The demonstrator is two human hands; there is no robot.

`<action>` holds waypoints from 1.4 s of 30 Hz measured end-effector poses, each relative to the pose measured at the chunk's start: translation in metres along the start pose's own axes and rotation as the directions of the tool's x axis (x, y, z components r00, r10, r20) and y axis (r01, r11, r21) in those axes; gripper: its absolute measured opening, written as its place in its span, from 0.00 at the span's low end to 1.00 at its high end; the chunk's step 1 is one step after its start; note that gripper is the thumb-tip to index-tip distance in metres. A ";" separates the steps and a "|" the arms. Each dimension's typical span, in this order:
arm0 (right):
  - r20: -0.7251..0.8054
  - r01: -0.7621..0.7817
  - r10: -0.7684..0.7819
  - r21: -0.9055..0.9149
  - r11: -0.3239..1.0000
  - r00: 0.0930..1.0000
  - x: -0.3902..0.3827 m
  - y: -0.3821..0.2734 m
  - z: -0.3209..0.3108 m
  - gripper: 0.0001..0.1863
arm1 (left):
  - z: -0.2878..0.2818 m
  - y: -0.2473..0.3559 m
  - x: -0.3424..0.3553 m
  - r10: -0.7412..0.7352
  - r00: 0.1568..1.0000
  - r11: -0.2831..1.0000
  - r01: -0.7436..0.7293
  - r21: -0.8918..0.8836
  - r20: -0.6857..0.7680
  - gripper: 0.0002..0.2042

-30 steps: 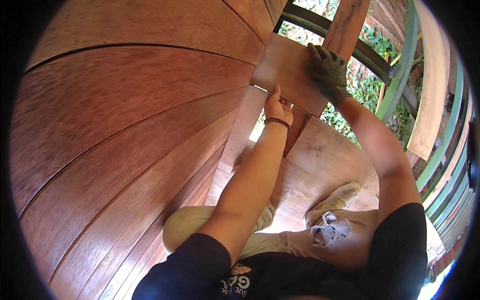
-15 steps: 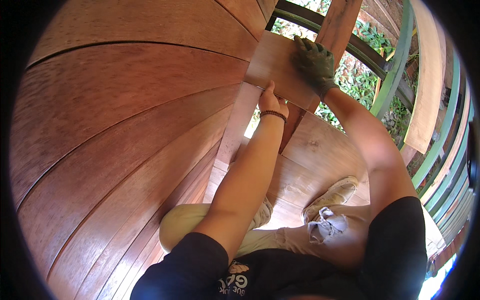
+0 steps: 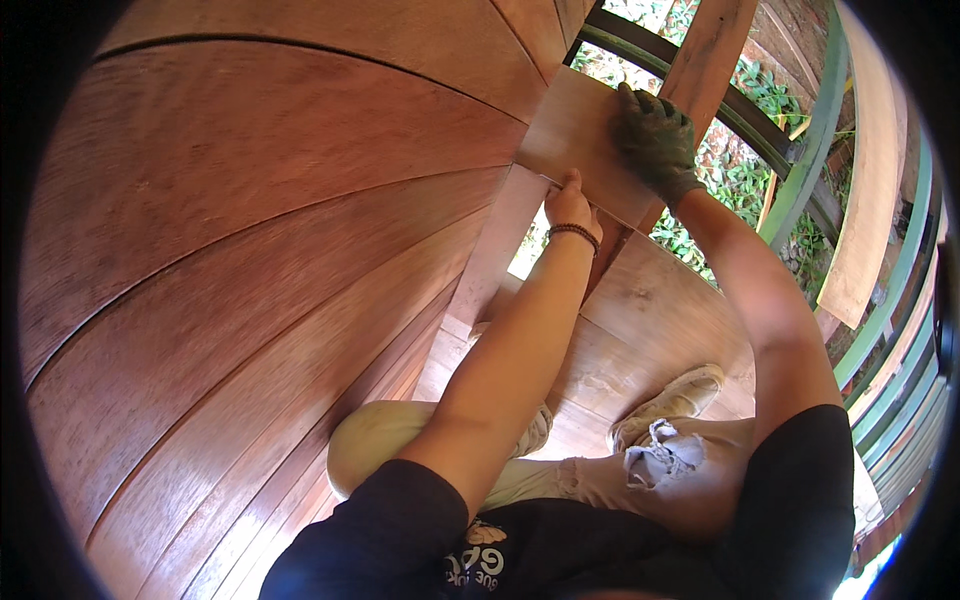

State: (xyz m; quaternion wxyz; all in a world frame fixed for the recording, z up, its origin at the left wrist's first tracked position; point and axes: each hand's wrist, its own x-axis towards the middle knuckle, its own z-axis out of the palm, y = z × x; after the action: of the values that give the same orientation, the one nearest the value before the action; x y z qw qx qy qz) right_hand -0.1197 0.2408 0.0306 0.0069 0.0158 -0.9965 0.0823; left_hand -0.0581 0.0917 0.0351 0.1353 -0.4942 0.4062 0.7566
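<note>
A flat reddish-brown wooden board (image 3: pixel 565 122) lies across the gap beside the wall, its left edge close to the wall planks. My bare left hand (image 3: pixel 572 205), with a beaded bracelet at the wrist, holds the board's near edge; its thumb is on top and the other fingers are mostly hidden beneath. On the right part of the board is my right hand (image 3: pixel 655 140) in a dark glove, with bent fingers closed over its right side. A longer plank (image 3: pixel 712 45) runs under the board and away from me.
Planked wooden wall (image 3: pixel 270 130) curves along the left. Past the board, dark metal beams (image 3: pixel 755 128) cross openings above green plants (image 3: pixel 775 90). Green rails (image 3: pixel 815 160) and a pale curved plank (image 3: pixel 865 200) stand at right. My shoe (image 3: pixel 665 405) rests on floor boards (image 3: pixel 665 305).
The whole view has shifted, so the scene sits slightly farther right and lower. My right fingers are drawn closer together and more bent. My left hand keeps its hold on the board's near edge.
</note>
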 end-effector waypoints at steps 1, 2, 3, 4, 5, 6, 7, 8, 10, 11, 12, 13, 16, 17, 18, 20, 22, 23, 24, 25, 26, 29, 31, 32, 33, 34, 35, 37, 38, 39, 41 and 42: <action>0.061 -0.019 0.018 0.021 1.000 0.998 0.000 0.000 0.000 0.30 | 0.001 0.000 0.000 -0.004 1.000 1.000 0.004 -0.019 -0.009 0.18; 0.038 -0.017 0.015 0.048 0.999 0.999 0.000 0.001 0.001 0.31 | 0.001 0.000 0.000 -0.011 1.000 0.999 0.011 -0.037 -0.009 0.18; 0.043 -0.021 0.018 0.061 0.998 0.999 0.000 0.001 0.001 0.32 | 0.001 0.000 0.001 -0.013 1.000 1.000 0.012 -0.028 -0.024 0.18; 0.013 -0.005 0.005 0.019 1.000 1.000 -0.001 0.000 0.002 0.33 | 0.000 -0.001 0.003 -0.017 0.999 1.000 0.016 -0.018 -0.028 0.17; 0.011 0.003 -0.003 -0.037 0.999 1.000 -0.002 0.000 0.002 0.34 | -0.002 -0.002 0.005 -0.021 0.999 1.000 0.021 -0.009 -0.038 0.17; 0.045 0.007 -0.003 -0.095 0.995 0.999 -0.002 -0.002 0.003 0.35 | -0.004 -0.003 0.008 -0.005 1.000 0.999 0.006 -0.046 0.005 0.17; 0.038 0.021 -0.018 -0.082 0.996 0.999 -0.004 -0.003 0.002 0.38 | -0.009 -0.006 0.009 0.013 0.999 0.996 -0.009 -0.084 0.040 0.18; 0.066 0.030 -0.026 -0.070 0.997 0.997 -0.005 -0.003 0.000 0.41 | -0.013 -0.007 0.010 0.018 0.998 0.994 -0.011 -0.113 0.066 0.18; 0.065 0.051 -0.048 -0.052 0.997 0.997 -0.005 -0.008 -0.005 0.46 | -0.028 -0.009 0.008 0.032 0.989 0.963 0.008 -0.268 0.144 0.20; 0.036 0.063 -0.061 -0.046 0.997 0.997 -0.006 -0.011 -0.010 0.49 | -0.035 -0.009 0.007 0.011 0.990 0.940 0.039 -0.339 0.144 0.22; 0.089 0.065 -0.059 -0.064 0.996 0.994 -0.005 -0.015 -0.015 0.51 | -0.040 -0.008 0.006 0.029 0.991 0.916 0.026 -0.401 0.130 0.23; 0.095 0.067 -0.065 -0.020 0.998 0.993 -0.002 -0.017 -0.022 0.53 | -0.045 -0.006 0.006 0.021 0.997 0.886 0.018 -0.463 0.079 0.24; 0.332 0.018 -0.030 0.041 0.999 0.943 0.013 -0.022 -0.045 0.58 | -0.050 0.005 0.004 -0.043 0.999 0.811 0.015 -0.584 -0.033 0.33; 0.401 -0.019 -0.007 0.061 0.998 0.916 0.018 -0.023 -0.052 0.59 | -0.050 0.009 0.003 -0.110 0.991 0.777 0.037 -0.628 -0.078 0.34; 0.423 -0.036 -0.008 0.097 0.995 0.906 0.024 -0.024 -0.058 0.61 | -0.048 0.012 0.002 -0.166 0.982 0.740 0.060 -0.670 -0.096 0.36; 0.430 -0.006 -0.022 0.064 0.998 0.903 0.028 -0.025 -0.066 0.63 | -0.047 0.017 -0.004 -0.174 0.974 0.773 0.045 -0.633 -0.143 0.41; 0.426 0.017 -0.039 0.056 0.998 0.904 0.032 -0.025 -0.069 0.64 | -0.045 0.019 -0.009 -0.163 0.975 0.805 0.044 -0.591 -0.150 0.43; 0.444 0.020 -0.043 0.058 0.998 0.895 0.032 -0.024 -0.069 0.64 | -0.044 0.020 -0.011 -0.156 0.977 0.819 0.044 -0.572 -0.148 0.43; 0.450 0.022 -0.036 0.035 0.999 0.892 0.033 -0.023 -0.067 0.64 | -0.041 0.020 -0.011 -0.166 0.975 0.830 0.059 -0.554 -0.146 0.43; 0.459 0.006 -0.039 0.074 0.997 0.887 0.032 -0.023 -0.065 0.65 | -0.040 0.019 -0.013 -0.169 0.974 0.842 0.064 -0.535 -0.150 0.42; 0.445 -0.003 -0.043 0.102 0.995 0.895 0.032 -0.022 -0.064 0.66 | -0.039 0.019 -0.015 -0.171 0.973 0.854 0.067 -0.516 -0.157 0.41; 0.435 -0.008 -0.063 0.161 0.987 0.898 0.030 -0.022 -0.063 0.67 | -0.039 0.018 -0.020 -0.185 0.963 0.877 0.072 -0.476 -0.196 0.38; 0.426 0.003 -0.074 0.165 0.986 0.902 0.029 -0.021 -0.064 0.67 | -0.039 0.019 -0.021 -0.168 0.968 0.888 0.066 -0.455 -0.187 0.36; 0.433 0.014 -0.081 0.157 0.988 0.898 0.028 -0.020 -0.064 0.67 | -0.039 0.021 -0.022 -0.165 0.973 0.883 0.072 -0.464 -0.163 0.36; 0.447 0.022 -0.080 0.133 0.991 0.891 0.026 -0.019 -0.064 0.66 | -0.039 0.021 -0.023 -0.165 0.975 0.878 0.077 -0.473 -0.148 0.37; 0.416 0.046 -0.102 0.143 0.989 0.903 0.026 -0.018 -0.063 0.64 | -0.039 0.021 -0.024 -0.166 0.977 0.872 0.081 -0.482 -0.136 0.37; 0.379 0.066 -0.111 0.131 0.989 0.919 0.026 -0.015 -0.062 0.63 | -0.039 0.021 -0.025 -0.148 0.979 0.877 0.065 -0.477 -0.139 0.37; 0.364 0.089 -0.136 0.142 0.986 0.921 0.029 -0.009 -0.057 0.60 | -0.038 0.018 -0.026 -0.116 0.987 0.866 0.046 -0.498 -0.111 0.35; 0.382 0.095 -0.152 0.164 0.982 0.912 0.034 -0.006 -0.053 0.59 | -0.037 0.016 -0.025 -0.101 0.991 0.860 0.040 -0.509 -0.091 0.34; 0.379 0.120 -0.186 0.191 0.974 0.907 0.039 -0.003 -0.050 0.58 | -0.037 0.015 -0.024 -0.084 0.994 0.851 0.033 -0.524 -0.074 0.31; 0.433 -0.006 -0.139 0.317 0.948 0.890 0.054 -0.003 -0.043 0.54 | -0.034 0.011 -0.021 -0.073 0.997 0.874 0.076 -0.480 0.025 0.30; 0.426 -0.069 -0.107 0.377 0.924 0.898 0.061 -0.004 -0.041 0.52 | -0.032 0.010 -0.019 -0.079 0.995 0.884 0.101 -0.457 0.069 0.29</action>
State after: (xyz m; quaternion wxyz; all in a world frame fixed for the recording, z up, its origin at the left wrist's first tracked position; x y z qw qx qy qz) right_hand -0.1800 0.2413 0.0726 -0.2202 0.0448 -0.9365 0.2691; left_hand -0.0344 0.0649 0.0503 0.0592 -0.5122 0.1889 0.8358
